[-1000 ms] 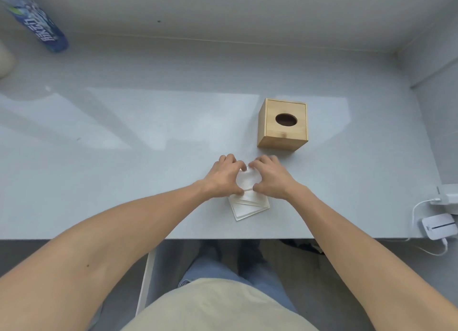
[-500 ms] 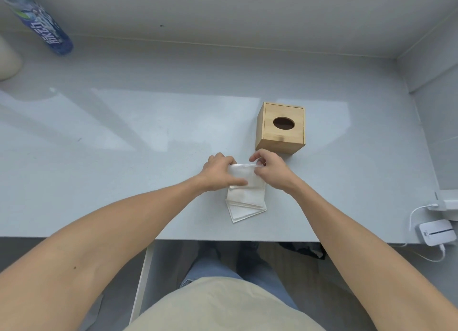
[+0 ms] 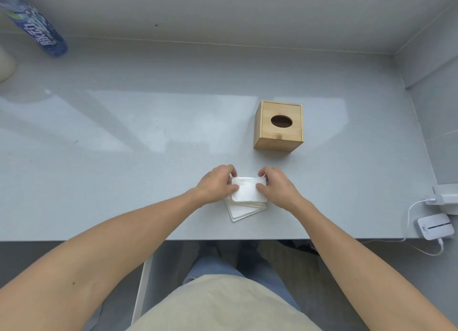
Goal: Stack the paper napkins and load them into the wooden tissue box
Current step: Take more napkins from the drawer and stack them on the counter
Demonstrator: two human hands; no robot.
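Note:
A white paper napkin [image 3: 247, 190] is pinched at its left edge by my left hand [image 3: 216, 184] and at its right edge by my right hand [image 3: 276, 188]. It is held just over a small skewed pile of napkins [image 3: 245, 210] lying near the table's front edge. The wooden tissue box [image 3: 278, 127], a light cube with an oval hole in its top, stands on the grey table [image 3: 124, 169] behind and slightly right of my hands, apart from them.
A blue labelled bottle [image 3: 34, 25] lies tilted at the far left corner beside a pale rounded object [image 3: 6, 65]. At the right edge sit a white device [image 3: 435, 225] and a charger [image 3: 446, 199] with a cable. Walls close the back and right.
My hands lifted the top napkin from the pile and spread apart to its two side edges. The pile beneath stays where it was.

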